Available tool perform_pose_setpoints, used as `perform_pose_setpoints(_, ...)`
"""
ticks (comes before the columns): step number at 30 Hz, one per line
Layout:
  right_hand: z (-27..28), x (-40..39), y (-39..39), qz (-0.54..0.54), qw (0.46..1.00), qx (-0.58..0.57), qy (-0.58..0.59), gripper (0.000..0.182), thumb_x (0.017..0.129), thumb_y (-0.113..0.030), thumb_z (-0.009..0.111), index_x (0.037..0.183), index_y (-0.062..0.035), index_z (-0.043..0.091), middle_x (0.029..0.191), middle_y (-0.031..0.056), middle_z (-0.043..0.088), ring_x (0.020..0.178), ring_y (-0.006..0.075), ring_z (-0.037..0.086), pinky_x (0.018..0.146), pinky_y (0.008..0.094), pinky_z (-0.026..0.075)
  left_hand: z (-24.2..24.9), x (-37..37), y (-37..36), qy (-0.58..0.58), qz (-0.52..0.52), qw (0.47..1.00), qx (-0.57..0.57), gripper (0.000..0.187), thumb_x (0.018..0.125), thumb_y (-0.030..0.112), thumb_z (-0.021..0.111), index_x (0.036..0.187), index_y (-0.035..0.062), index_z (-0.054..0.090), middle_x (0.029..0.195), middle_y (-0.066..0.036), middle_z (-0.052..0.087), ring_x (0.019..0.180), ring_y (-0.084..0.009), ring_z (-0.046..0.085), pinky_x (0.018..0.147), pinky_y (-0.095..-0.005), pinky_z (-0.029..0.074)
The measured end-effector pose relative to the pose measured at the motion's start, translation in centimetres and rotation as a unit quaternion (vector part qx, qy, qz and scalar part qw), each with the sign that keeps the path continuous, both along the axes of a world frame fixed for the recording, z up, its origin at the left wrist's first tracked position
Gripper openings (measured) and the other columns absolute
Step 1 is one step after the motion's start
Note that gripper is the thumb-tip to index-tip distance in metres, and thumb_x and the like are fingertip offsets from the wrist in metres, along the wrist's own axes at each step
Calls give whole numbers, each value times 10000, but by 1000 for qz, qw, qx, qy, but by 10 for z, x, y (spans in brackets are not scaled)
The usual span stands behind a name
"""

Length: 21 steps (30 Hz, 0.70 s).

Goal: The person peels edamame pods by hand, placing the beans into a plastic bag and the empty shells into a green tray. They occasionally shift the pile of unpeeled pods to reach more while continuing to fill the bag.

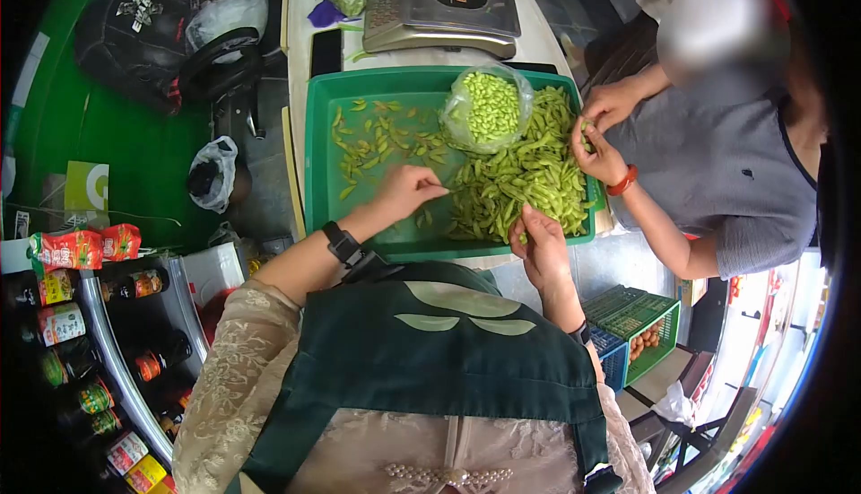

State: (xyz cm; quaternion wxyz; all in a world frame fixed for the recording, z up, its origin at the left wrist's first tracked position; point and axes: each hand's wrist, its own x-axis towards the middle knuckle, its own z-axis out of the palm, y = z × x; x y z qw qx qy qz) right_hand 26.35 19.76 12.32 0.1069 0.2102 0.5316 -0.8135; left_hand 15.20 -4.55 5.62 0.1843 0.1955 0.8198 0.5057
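A green plastic tray (316, 148) holds a heap of green soybean pods (507, 180) on its right side. Scattered empty-looking pods (381, 139) lie on its left side. At the back of the heap sits a clear plastic bag (455, 117) filled with shelled green beans (493, 104). Over the middle of the tray, my left hand (405, 193) is closed in a pinch; what its fingertips hold, if anything, is too small to name. My right hand (544, 247) is at the heap's front edge, its fingers closed on a green soybean pod (523, 236).
Across the tray's right edge, another person's hands (603, 148) hold a pod. A metal scale (439, 36) and a phone (326, 52) are behind the tray. Green crates (632, 314) stand at lower right; bottles (63, 323) line a shelf at lower left.
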Motion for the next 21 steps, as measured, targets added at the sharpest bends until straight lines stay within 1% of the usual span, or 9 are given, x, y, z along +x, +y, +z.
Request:
perform_pose_setpoints(2,1,-2,-5,8,1000,-4,-3,328,971,-269,521,725,-54,544,662,40,536,558,104,458,447,206,308,-17,-14,-25,117,23,992,-52,143,791,158,714,894,62,688,758,-95,675,632,-227,640,584,-335,488)
perform_pose_setpoints(3,1,-3,-7,14,1000,-6,-6,328,959,-282,551,715,-62,555,663,25,537,566,92,468,458,199,315,-21,-23,-34,117,24,991,-54,143,791,158,714,894,62,688,758,-95,675,632,-227,640,584,-335,488)
perform_pose_setpoints(5,1,-5,-12,19,1000,1,-19,320,954,-288,560,721,-68,559,663,18,539,577,90,477,472,199,328,-25,-41,-44,186,142,960,-155,118,777,134,706,881,82,687,801,-97,638,712,-272,620,665,-372,491)
perform_pose_setpoints(6,1,-6,-15,22,999,9,-33,313,949,-293,569,726,-74,563,663,11,542,588,88,486,486,199,340,-28,-51,-46,187,143,959,-155,118,777,134,706,881,82,687,801,-97,638,712,-272,620,665,-372,491)
perform_pose_setpoints(8,3,-8,-19,38,998,19,-39,309,946,-298,574,731,-77,565,665,5,544,597,85,491,498,199,347,-35,-69,-46,263,162,932,-189,128,750,110,709,874,93,682,888,-93,590,864,-295,583,737,-402,479)
perform_pose_setpoints(11,5,-8,-24,51,997,33,-47,308,946,-296,576,739,-68,567,659,7,543,588,81,482,497,194,341,-51,-86,-33,297,143,922,-201,112,727,109,718,826,107,665,985,-69,588,979,-307,542,768,-428,481)
perform_pose_setpoints(15,5,-8,-24,58,997,37,-32,298,963,-240,541,739,-45,563,636,26,530,537,89,433,456,208,305,-58,-96,-27,298,83,921,-239,115,732,124,720,819,96,650,1024,-74,576,952,-298,534,756,-419,476)
perform_pose_setpoints(19,7,-14,-35,47,996,62,-37,309,959,-275,558,755,-44,574,626,5,514,528,69,416,465,198,305,-55,-94,-31,314,99,923,-200,118,752,103,709,832,80,626,897,-70,590,891,-267,541,745,-380,464)
perform_pose_setpoints(21,11,-22,-40,94,986,136,-10,301,959,-269,559,758,-46,578,610,-15,503,521,66,414,466,203,311,-40,-83,-32,295,121,931,-177,108,777,81,697,852,74,619,831,-61,596,834,-238,566,744,-350,459)
